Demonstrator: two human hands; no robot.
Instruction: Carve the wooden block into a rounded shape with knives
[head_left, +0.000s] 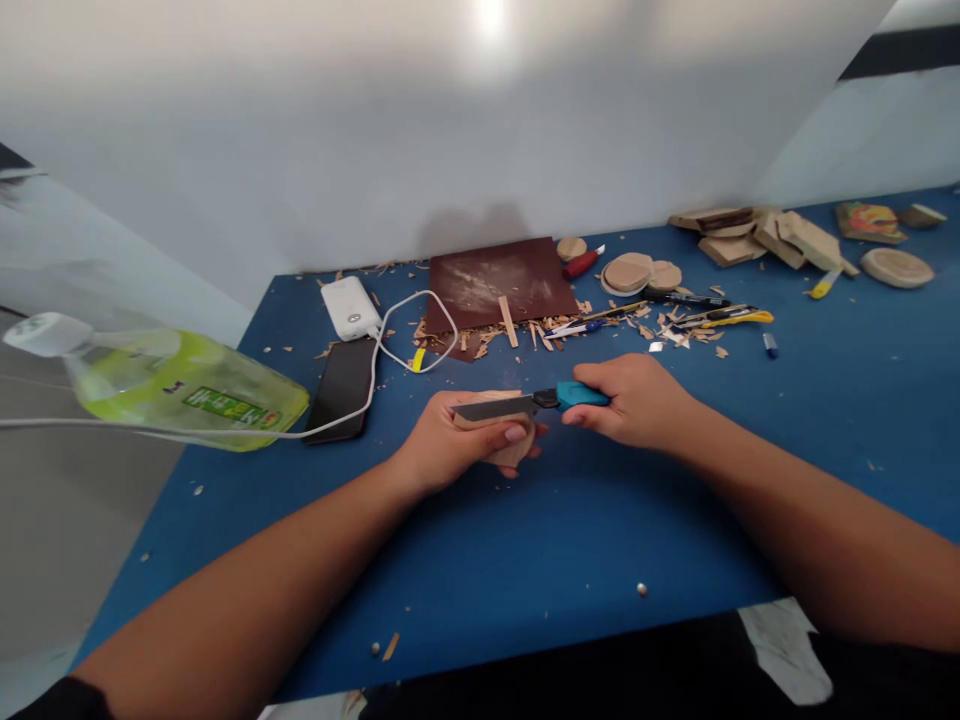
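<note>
Near the middle of the blue table, my left hand (pixel 459 440) grips a pale wooden piece (pixel 510 452), thumb across its near face and fingertips showing at its right side. My right hand (pixel 630 402) is closed round the teal handle of a saw (pixel 581 394). The saw's long grey blade points left and lies across the upper part of the wooden piece, close to my left fingers. Both hands are above the table surface.
Behind the hands lie a brown sheet (pixel 499 283), wood shavings, round wooden discs (pixel 628 272), knives and pens. Wood blocks (pixel 780 237) are at the back right. A white power bank (pixel 351 307), phone (pixel 341 390), cable and yellow-green bottle (pixel 195 388) are at the left.
</note>
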